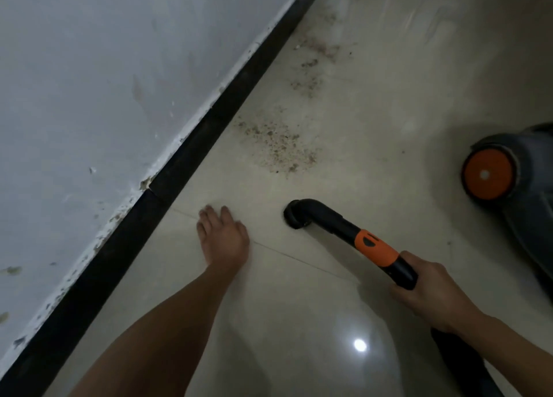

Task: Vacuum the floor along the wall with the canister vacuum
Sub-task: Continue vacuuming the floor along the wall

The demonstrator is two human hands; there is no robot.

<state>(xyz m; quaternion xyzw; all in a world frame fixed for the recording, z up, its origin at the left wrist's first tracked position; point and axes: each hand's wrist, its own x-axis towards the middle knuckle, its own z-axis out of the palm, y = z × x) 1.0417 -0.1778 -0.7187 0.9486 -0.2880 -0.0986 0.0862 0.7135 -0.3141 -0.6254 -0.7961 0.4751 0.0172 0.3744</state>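
A pale, scuffed wall (89, 82) fills the left, its paint chipped along the bottom edge. A black baseboard (191, 148) runs below it on a slant from the lower left to the top centre. On the beige tile floor (374, 112) just beside the baseboard, a bare foot (223, 241) is planted with its toes towards the wall, the leg rising out of the bottom of the view.

Right of the foot and farther along the wall, patches of brown dirt (278, 145) lie scattered on the tiles, near the baseboard but not against it.

The vacuum's tube (353, 235) sits at centre right, well short of the dirt. Its long axis runs from the lower right up to the upper left, pointing towards the baseboard. Its black elbow end turns down, and the mouth looks set on the floor. An orange collar (377, 250) wraps the tube behind the elbow.

The right hand (431, 295) grips the tube just behind that collar, fingers curled round it, thumb on top. A black hose (460, 363) trails from under the hand to the bottom edge.

At the right edge stands the grey canister (529, 217), its orange wheel (487, 175) facing the wall.
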